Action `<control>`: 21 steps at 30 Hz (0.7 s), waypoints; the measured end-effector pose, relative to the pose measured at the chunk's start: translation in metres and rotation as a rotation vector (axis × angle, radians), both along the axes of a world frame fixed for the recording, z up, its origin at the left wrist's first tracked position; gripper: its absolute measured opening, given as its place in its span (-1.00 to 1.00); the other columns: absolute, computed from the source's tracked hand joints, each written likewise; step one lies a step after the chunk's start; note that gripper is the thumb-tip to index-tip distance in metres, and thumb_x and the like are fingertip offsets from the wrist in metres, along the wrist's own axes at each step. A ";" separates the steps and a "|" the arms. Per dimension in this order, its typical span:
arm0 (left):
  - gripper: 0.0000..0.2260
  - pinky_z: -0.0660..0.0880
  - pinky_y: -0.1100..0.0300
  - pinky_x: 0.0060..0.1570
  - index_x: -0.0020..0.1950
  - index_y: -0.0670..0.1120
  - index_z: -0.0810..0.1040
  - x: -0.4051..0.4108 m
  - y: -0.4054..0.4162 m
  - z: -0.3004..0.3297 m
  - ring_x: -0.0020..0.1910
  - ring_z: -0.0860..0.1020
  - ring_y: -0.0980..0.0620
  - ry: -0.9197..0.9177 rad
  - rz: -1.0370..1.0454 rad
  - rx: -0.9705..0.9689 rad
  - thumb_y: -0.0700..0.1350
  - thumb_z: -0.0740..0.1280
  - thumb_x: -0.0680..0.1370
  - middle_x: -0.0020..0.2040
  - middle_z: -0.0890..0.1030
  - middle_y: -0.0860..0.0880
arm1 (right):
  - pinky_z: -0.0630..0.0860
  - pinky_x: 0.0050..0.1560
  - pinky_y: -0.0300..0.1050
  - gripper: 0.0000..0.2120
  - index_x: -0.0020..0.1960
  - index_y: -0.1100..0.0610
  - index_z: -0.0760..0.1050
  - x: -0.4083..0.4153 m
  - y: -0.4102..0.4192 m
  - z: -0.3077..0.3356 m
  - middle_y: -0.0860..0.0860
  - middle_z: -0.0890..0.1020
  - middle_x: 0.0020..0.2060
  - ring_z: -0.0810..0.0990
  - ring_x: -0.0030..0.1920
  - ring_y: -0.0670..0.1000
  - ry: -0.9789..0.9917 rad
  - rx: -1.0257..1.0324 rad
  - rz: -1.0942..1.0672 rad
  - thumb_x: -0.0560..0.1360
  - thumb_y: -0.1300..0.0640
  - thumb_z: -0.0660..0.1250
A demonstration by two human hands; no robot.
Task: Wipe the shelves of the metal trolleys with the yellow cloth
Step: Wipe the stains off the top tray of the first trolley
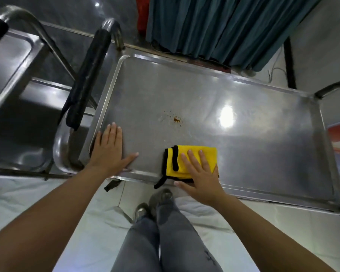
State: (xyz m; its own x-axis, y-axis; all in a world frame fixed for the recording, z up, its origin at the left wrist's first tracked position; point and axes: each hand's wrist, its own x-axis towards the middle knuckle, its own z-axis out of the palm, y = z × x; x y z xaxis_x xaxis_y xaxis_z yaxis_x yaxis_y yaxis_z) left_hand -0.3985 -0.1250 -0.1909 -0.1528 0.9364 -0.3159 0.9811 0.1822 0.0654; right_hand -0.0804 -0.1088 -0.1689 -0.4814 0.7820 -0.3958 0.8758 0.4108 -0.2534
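A folded yellow cloth (185, 161) with black trim lies near the front edge of the metal trolley's top shelf (253, 138). My right hand (201, 175) presses flat on the cloth with fingers spread. My left hand (110, 150) rests flat and open on the shelf's front left corner, holding nothing. A small brown stain (177, 119) with specks marks the shelf's middle, beyond the cloth. A second metal trolley (14, 79) stands to the left; its lower shelf shows below.
A black-padded handle (88, 77) rises at the trolley's left end, and a bare metal handle (332, 89) at the right end. A teal curtain (224, 28) hangs behind. My legs and shoes (155, 201) stand on the pale tiled floor.
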 end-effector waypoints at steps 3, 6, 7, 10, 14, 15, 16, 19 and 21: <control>-0.09 -0.15 -0.10 0.51 0.57 -0.18 -0.16 0.003 -0.014 -0.009 0.56 -0.19 -0.06 0.003 0.008 0.103 0.47 -0.19 0.47 0.58 -0.13 -0.17 | -0.18 0.37 0.46 -0.25 0.44 -0.34 -0.37 -0.013 0.031 -0.002 -0.25 -0.34 0.48 -0.43 0.48 -0.03 -0.001 0.024 0.010 0.35 -0.56 -0.23; -0.15 -0.07 -0.10 0.50 0.57 -0.19 -0.04 0.003 -0.014 -0.012 0.56 -0.08 -0.08 0.001 0.009 0.151 0.42 -0.10 0.51 0.58 0.00 -0.17 | -0.17 0.36 0.47 -0.26 0.44 -0.36 -0.32 -0.032 0.075 -0.004 -0.26 -0.32 0.48 -0.39 0.49 -0.03 -0.009 0.043 0.025 0.34 -0.55 -0.23; -0.16 -0.05 -0.12 0.50 0.57 -0.19 -0.02 0.003 -0.014 -0.013 0.56 -0.06 -0.08 -0.002 0.007 0.153 0.40 -0.08 0.52 0.58 0.02 -0.18 | -0.16 0.36 0.48 -0.26 0.45 -0.36 -0.30 -0.038 0.092 -0.005 -0.26 -0.30 0.49 -0.37 0.50 -0.03 -0.005 0.049 0.032 0.34 -0.54 -0.21; -0.19 -0.01 -0.14 0.50 0.58 -0.17 -0.02 0.001 -0.017 -0.016 0.57 -0.07 -0.07 -0.020 0.012 0.142 0.37 -0.05 0.54 0.58 0.01 -0.16 | -0.15 0.36 0.47 -0.26 0.45 -0.39 -0.25 -0.059 0.149 -0.008 -0.27 -0.25 0.50 -0.34 0.51 -0.04 0.008 0.047 0.041 0.33 -0.55 -0.17; -0.22 -0.04 -0.11 0.51 0.58 -0.17 -0.02 0.001 -0.017 -0.017 0.57 -0.09 -0.06 -0.029 0.028 0.141 0.35 -0.02 0.55 0.59 -0.01 -0.15 | -0.14 0.36 0.49 -0.26 0.45 -0.39 -0.22 -0.087 0.220 -0.012 -0.23 -0.21 0.52 -0.30 0.52 0.00 -0.003 0.051 0.086 0.34 -0.56 -0.11; -0.22 -0.04 -0.11 0.50 0.58 -0.17 -0.02 0.001 -0.017 -0.018 0.57 -0.09 -0.06 -0.029 0.031 0.136 0.34 -0.01 0.55 0.59 -0.01 -0.15 | -0.14 0.35 0.49 -0.26 0.45 -0.39 -0.22 -0.095 0.237 -0.014 -0.22 -0.19 0.53 -0.29 0.53 0.01 -0.003 0.055 0.094 0.35 -0.55 -0.09; -0.22 -0.04 -0.11 0.50 0.58 -0.16 -0.02 0.001 -0.017 -0.018 0.57 -0.08 -0.07 -0.029 0.033 0.131 0.34 -0.01 0.55 0.59 -0.02 -0.15 | -0.15 0.35 0.49 -0.27 0.45 -0.38 -0.21 -0.103 0.254 -0.015 -0.21 -0.18 0.53 -0.28 0.53 0.02 -0.002 0.063 0.098 0.36 -0.55 -0.07; -0.22 0.01 -0.14 0.49 0.58 -0.16 -0.02 0.001 -0.017 -0.020 0.57 -0.06 -0.08 -0.025 0.036 0.127 0.35 -0.01 0.55 0.59 -0.02 -0.15 | -0.16 0.34 0.51 -0.27 0.45 -0.39 -0.18 -0.136 0.303 -0.016 -0.20 -0.17 0.54 -0.28 0.53 0.04 0.003 0.068 0.084 0.36 -0.55 -0.05; -0.21 0.02 -0.15 0.49 0.58 -0.15 -0.01 0.001 -0.017 -0.021 0.57 -0.04 -0.09 -0.028 0.048 0.127 0.36 -0.01 0.54 0.59 -0.02 -0.14 | -0.18 0.33 0.52 -0.27 0.45 -0.40 -0.15 -0.157 0.326 -0.016 -0.21 -0.16 0.54 -0.29 0.53 0.04 0.012 0.062 0.074 0.35 -0.56 -0.05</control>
